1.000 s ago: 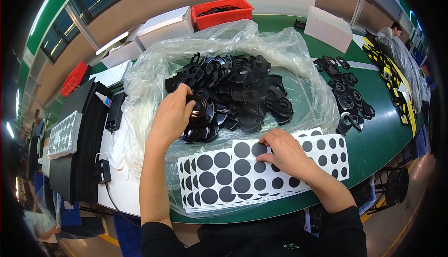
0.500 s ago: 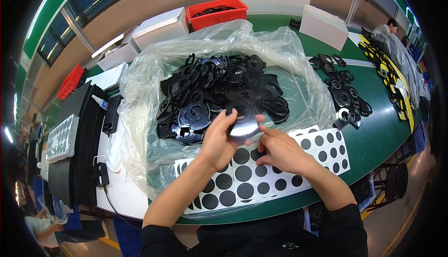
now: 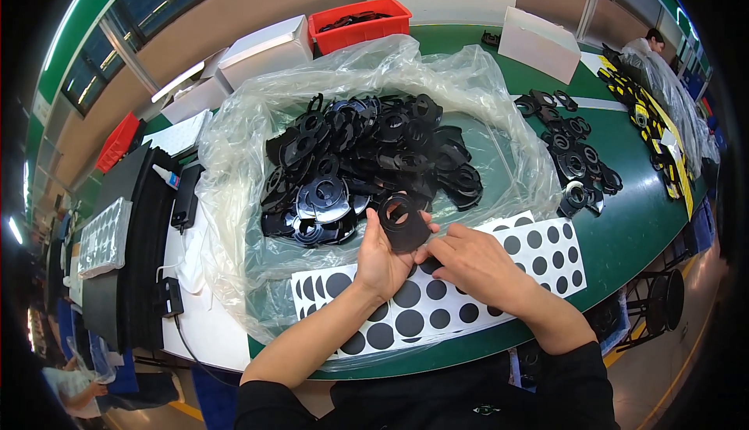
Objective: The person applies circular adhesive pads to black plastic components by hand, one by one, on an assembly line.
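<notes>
My left hand [image 3: 381,269] is closed around a black plastic part [image 3: 407,235] with a round ring opening, holding it above the table. Close by its lower right edge, my right hand [image 3: 480,268] has its thumb and fingertips pinched together; what lies between them, if anything, is hidden. Beneath both hands lie white sheets of round black stickers [image 3: 409,323], the dots in several sizes. A heap of similar glossy black parts [image 3: 324,196] sits just beyond, on a clear plastic bag [image 3: 234,157].
A second group of black parts [image 3: 573,161] lies on the green table [image 3: 651,165] at right. Behind stand a red bin [image 3: 360,30] and white boxes [image 3: 538,44]. At left are a glue bottle [image 3: 166,175] and a black adapter [image 3: 186,196]. Another person [image 3: 654,42] sits far right.
My left hand has tilted the black part, so its shiny glare is gone and a dull dark face shows. Both hands have shifted slightly; the right fingers are drawn closer together.
</notes>
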A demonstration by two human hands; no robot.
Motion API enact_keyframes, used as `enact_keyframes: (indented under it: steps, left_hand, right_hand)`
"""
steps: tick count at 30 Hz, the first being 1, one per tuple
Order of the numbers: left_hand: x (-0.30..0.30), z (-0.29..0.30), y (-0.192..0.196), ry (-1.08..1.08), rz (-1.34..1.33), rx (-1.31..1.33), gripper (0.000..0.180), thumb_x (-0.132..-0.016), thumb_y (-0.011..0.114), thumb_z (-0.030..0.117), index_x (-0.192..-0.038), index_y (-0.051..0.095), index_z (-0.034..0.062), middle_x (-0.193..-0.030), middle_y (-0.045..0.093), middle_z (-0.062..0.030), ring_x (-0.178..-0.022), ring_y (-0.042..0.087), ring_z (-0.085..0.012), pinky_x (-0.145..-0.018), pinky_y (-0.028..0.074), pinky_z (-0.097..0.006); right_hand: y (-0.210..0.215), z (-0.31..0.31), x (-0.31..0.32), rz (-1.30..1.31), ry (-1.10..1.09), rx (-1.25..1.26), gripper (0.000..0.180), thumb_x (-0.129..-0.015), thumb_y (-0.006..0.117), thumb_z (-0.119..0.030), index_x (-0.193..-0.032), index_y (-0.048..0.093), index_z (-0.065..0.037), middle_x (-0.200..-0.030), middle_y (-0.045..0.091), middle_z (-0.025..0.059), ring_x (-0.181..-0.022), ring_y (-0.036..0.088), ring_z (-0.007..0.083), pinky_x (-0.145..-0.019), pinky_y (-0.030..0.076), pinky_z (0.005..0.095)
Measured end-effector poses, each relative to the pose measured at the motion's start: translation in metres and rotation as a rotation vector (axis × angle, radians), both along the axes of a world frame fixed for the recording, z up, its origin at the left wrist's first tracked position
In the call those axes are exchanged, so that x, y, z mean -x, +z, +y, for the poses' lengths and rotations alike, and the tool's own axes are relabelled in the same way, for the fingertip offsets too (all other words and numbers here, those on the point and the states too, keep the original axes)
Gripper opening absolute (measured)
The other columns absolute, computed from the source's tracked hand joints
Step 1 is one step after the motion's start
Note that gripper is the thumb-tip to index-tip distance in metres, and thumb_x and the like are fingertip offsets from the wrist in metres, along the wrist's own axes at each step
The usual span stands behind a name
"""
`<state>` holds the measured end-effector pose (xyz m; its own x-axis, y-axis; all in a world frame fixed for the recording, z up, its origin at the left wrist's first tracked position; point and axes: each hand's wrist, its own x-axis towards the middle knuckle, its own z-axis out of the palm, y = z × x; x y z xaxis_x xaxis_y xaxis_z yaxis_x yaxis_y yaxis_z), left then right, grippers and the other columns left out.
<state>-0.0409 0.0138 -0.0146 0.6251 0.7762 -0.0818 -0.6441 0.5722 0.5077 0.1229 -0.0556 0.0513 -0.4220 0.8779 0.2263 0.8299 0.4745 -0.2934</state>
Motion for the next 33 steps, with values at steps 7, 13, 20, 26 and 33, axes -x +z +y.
enact_keyframes:
  steps: [7,13,20,26,33]
  left_hand:
    - [-0.006,-0.004,0.012,0.026,0.031,-0.002,0.063,-0.097,0.013,0.057,-0.131,0.040,0.0117,-0.109,0.056,-0.0123,-0.103,0.056,-0.0280,-0.070,0.047,-0.034]
    - [-0.007,-0.007,0.015,-0.145,0.123,-0.165,0.067,-0.096,0.010,0.060,-0.127,0.042,0.0100,-0.113,0.057,-0.0116,-0.099,0.058,-0.0242,-0.072,0.049,-0.034]
    - [-0.007,-0.007,0.012,-0.174,0.184,-0.202,0.071,-0.095,0.008,0.062,-0.123,0.046,0.0081,-0.109,0.058,-0.0122,-0.091,0.058,-0.0232,-0.064,0.044,-0.031]
    - [-0.006,-0.008,0.016,-0.184,0.191,-0.197,0.070,-0.095,0.008,0.061,-0.122,0.045,0.0084,-0.109,0.058,-0.0129,-0.091,0.059,-0.0239,-0.063,0.044,-0.031]
    - [-0.005,-0.007,0.013,-0.179,0.204,-0.181,0.068,-0.095,0.008,0.061,-0.119,0.044,0.0087,-0.109,0.057,-0.0137,-0.091,0.059,-0.0247,-0.063,0.044,-0.031]
  right_hand:
    - [0.028,0.001,-0.007,0.468,0.383,0.278,0.023,-0.073,0.075,-0.013,-0.088,0.059,-0.007,-0.079,0.057,0.0025,-0.073,0.059,0.0192,-0.066,0.047,0.0305]
    - [-0.001,0.020,-0.011,1.168,-0.073,0.219,0.028,-0.081,0.067,-0.003,-0.106,0.053,-0.004,-0.086,0.057,0.0002,-0.074,0.055,0.0068,-0.067,0.046,0.0228]
    - [-0.021,0.030,-0.006,1.261,-0.119,0.349,0.022,-0.086,0.061,-0.002,-0.103,0.047,-0.003,-0.082,0.056,0.0033,-0.062,0.054,0.0061,-0.049,0.044,0.0189]
    - [-0.016,0.029,-0.008,1.227,-0.134,0.410,0.022,-0.086,0.059,0.003,-0.101,0.044,-0.003,-0.084,0.057,0.0045,-0.067,0.056,0.0077,-0.056,0.047,0.0198]
    - [-0.021,0.032,-0.009,1.211,-0.102,0.351,0.018,-0.087,0.062,-0.003,-0.097,0.047,-0.002,-0.079,0.059,0.0040,-0.060,0.055,0.0064,-0.051,0.046,0.0195]
